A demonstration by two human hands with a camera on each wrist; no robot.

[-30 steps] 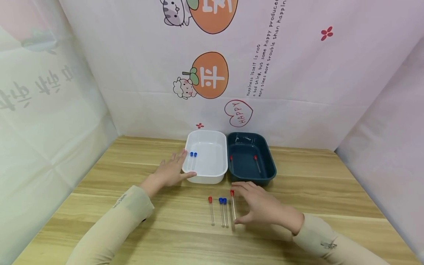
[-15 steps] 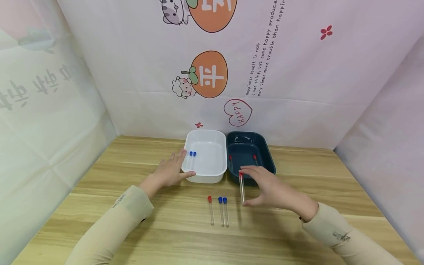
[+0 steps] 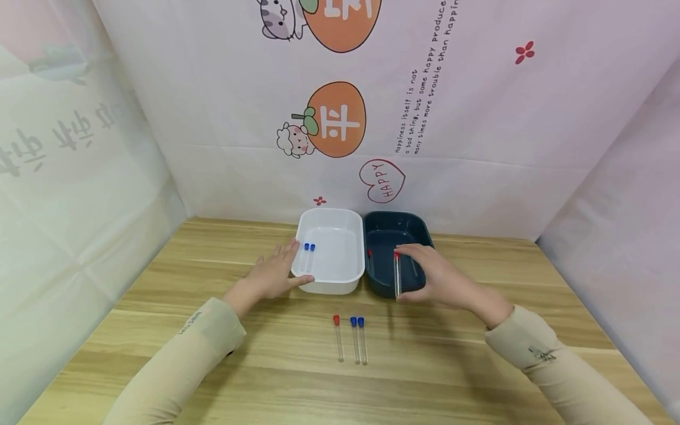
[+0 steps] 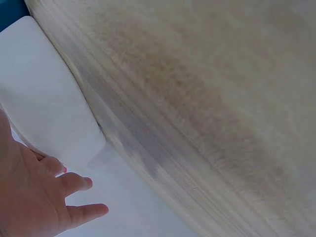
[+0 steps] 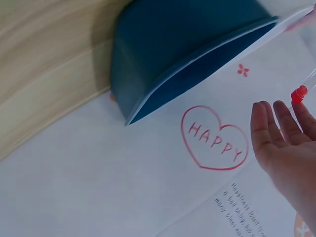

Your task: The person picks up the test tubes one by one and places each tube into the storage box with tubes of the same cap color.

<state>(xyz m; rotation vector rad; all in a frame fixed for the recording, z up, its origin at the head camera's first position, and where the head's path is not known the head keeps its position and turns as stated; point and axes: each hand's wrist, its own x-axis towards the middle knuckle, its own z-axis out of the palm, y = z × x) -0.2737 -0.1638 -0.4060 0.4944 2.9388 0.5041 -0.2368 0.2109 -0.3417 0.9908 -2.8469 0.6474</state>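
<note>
My right hand (image 3: pixel 443 280) pinches a clear test tube (image 3: pixel 397 278) end to end, red cap at the fingertips and bottom end at the thumb, over the front of the dark blue tub (image 3: pixel 379 285). In the right wrist view its red cap (image 5: pixel 298 94) shows by a fingertip. My left hand (image 3: pixel 268 275) rests at the near left corner of the white tub (image 3: pixel 330 287), fingers spread along its side and thumb at the front. Two blue-capped tubes (image 3: pixel 310 257) lie in the white tub. A red-capped tube (image 3: pixel 370 255) shows inside the dark tub, another there mostly hidden by my hand.
On the wooden table (image 3: pixel 239 378), in front of the tubs, lie a red-capped test tube (image 3: pixel 339 339) and two blue-capped test tubes (image 3: pixel 359 341) side by side. A printed cloth backdrop (image 3: pixel 451 195) rises right behind the tubs. Cloth also hangs at both sides.
My right hand has lifted the red-capped test tube off the table and carried it forward and slightly right, over the dark tub. The left hand has stayed in place.
</note>
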